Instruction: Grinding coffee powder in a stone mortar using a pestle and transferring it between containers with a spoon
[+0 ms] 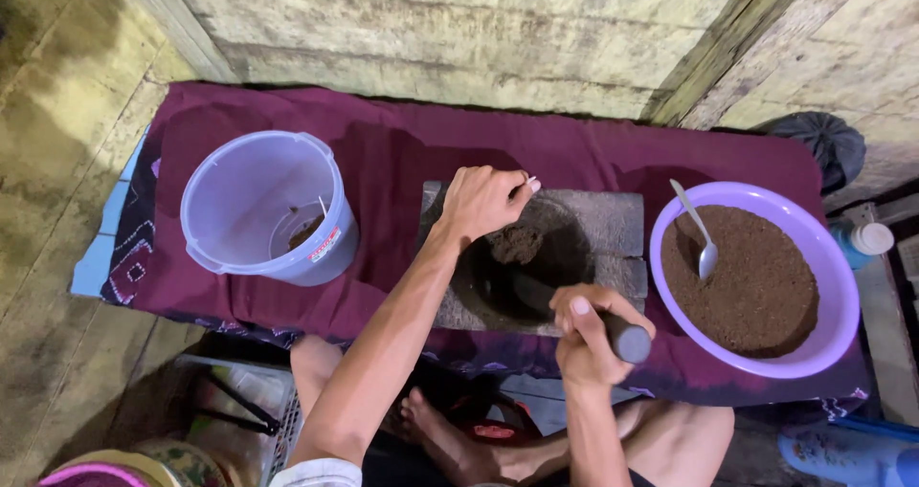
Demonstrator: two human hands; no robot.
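A grey stone mortar (613,224) sits on a maroon cloth (402,152), with a lump of brown ground matter (517,243) in its dark hollow. My right hand (589,334) grips a dark stone pestle (622,334) whose end reaches down into the hollow. My left hand (483,200) rests on the mortar's far left rim, fingers curled, with something small and pale pinched at the fingertips; what it is cannot be told.
A lilac bowl (833,296) of brown powder with a metal spoon (699,233) stands at the right. A translucent bucket (263,205) stands at the left. A plastic bottle (862,243) and a dark bag (823,143) lie far right. My bare feet (440,434) show below.
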